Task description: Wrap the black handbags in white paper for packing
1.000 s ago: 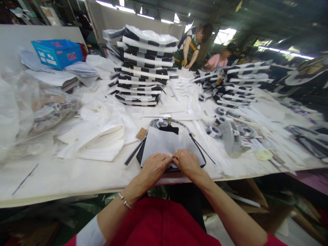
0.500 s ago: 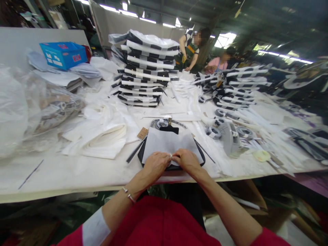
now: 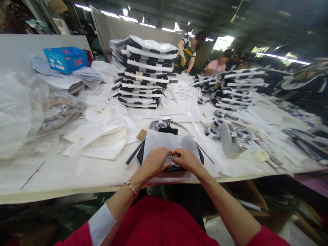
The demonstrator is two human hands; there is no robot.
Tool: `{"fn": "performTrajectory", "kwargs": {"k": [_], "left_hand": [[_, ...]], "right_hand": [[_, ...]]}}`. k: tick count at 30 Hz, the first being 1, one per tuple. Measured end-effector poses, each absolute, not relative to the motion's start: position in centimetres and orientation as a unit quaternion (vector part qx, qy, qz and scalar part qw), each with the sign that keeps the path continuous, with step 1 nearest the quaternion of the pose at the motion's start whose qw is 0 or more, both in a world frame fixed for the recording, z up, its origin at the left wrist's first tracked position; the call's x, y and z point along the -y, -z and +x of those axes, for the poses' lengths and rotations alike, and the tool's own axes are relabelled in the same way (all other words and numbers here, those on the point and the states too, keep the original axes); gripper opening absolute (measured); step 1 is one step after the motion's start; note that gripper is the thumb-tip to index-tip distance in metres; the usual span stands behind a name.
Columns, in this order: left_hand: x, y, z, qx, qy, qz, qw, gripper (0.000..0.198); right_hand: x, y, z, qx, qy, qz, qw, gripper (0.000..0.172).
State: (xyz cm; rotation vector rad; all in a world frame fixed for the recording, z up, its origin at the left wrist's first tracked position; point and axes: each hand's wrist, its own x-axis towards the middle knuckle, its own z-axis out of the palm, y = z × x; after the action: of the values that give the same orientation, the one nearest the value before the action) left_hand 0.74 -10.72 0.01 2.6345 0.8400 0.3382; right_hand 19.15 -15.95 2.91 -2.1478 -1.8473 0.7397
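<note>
Got left hand, right hand on smooth sheet over black bag; can't tell if pinching. Rectangular tag at bag's 10 o'clock.

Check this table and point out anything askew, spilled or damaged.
The tall stack beyond the bag looks somewhat askew: its layers sit unevenly and the top juts out past the narrower base, so it seems top-heavy. I can make out no spill or damage.

Our 2 bare forearms converge ahead of us; our left hand lies bent, palm down, and our right hand curls inward just beside it.
</note>
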Motion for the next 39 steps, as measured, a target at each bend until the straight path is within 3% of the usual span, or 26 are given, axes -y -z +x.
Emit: {"fn": "performTrajectory", "kwargs": {"k": [5,12,16,21,25,28,32,39], "left_hand": [[10.6,1.0,0.5,-0.273,-0.155,0.923,0.225,0.060],[10.4,1.4,1.1,-0.304,-0.144,0.908,0.248,0.041],[10.6,1.2,1.4,-0.319,-0.151,0.903,0.243,0.045],[10.7,2.2,1.6,-0.308,-0.129,0.933,0.134,0.059],[10.6,3.3,1.8,-0.299,-0.113,0.943,0.094,0.061],[10.6,3.4,2.0,-0.305,-0.106,0.942,0.096,0.065],[10.5,2.9,2.1,-0.308,-0.104,0.939,0.114,0.067],[10.6,2.5,2.0,-0.313,-0.114,0.930,0.152,0.070]], "right_hand": [[15.5,-2.6,19.1,0.598,-0.265,-0.749,0.105,0.022],[15.1,-2.5,19.9,0.602,-0.308,-0.727,0.119,0.021],[15.1,-2.4,19.7,0.598,-0.324,-0.723,0.118,0.020],[15.3,-2.6,18.4,0.607,-0.237,-0.755,0.074,0.014],[14.8,-4.2,18.8,0.650,-0.250,-0.718,0.018,0.024],[12.7,-6.6,19.6,0.678,-0.265,-0.686,-0.008,0.016],[7.8,-8.9,19.1,0.694,-0.171,-0.699,0.012,0.017],[5.2,-4.3,17.4,0.679,-0.115,-0.725,-0.009,0.021]]}}
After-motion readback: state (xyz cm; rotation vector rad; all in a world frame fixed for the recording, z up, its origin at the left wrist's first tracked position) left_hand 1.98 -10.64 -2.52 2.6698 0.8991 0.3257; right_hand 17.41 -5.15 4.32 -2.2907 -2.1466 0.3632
